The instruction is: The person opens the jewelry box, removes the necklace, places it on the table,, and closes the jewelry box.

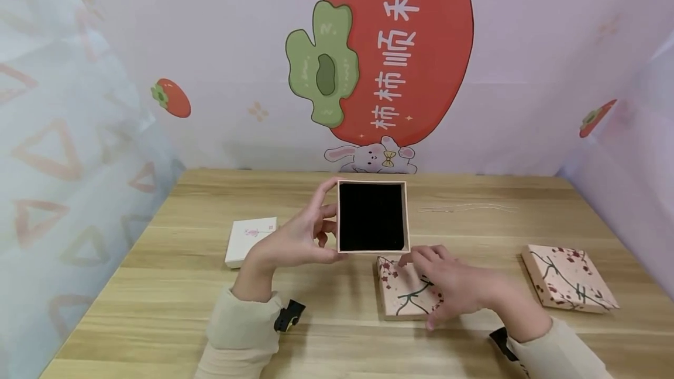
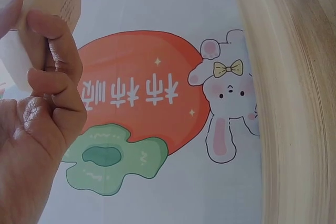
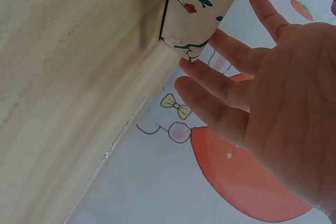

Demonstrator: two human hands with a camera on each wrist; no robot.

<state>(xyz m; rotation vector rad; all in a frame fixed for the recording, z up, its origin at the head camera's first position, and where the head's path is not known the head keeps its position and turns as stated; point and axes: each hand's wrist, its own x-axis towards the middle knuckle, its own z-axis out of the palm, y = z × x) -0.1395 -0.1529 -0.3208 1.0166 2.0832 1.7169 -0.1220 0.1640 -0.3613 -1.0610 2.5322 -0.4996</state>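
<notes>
My left hand [image 1: 302,233] grips a square open box [image 1: 405,215] by its left side, above the table and tilted toward the head camera. Black padding [image 1: 372,216] fills the box. In the left wrist view, small print shows on the pale box [image 2: 65,6], and the fingers [image 2: 55,51] are bent against it. Below and to the right, a pink lid with a plum-blossom pattern [image 1: 402,297] lies on the table. Over its right part is my right hand [image 1: 458,282], fingers loosely extended; the right wrist view shows the fingertips [image 3: 189,66] at its corner. Contact is hard to tell.
To the left lies a small white box [image 1: 244,241] with a pink flower print. Another blossom-patterned box [image 1: 571,279] sits at the right. Toward the back right, a thin chain [image 1: 468,208] stretches along the wooden table [image 1: 174,303]. Printed sheets [image 1: 237,45] enclose the table's back and sides.
</notes>
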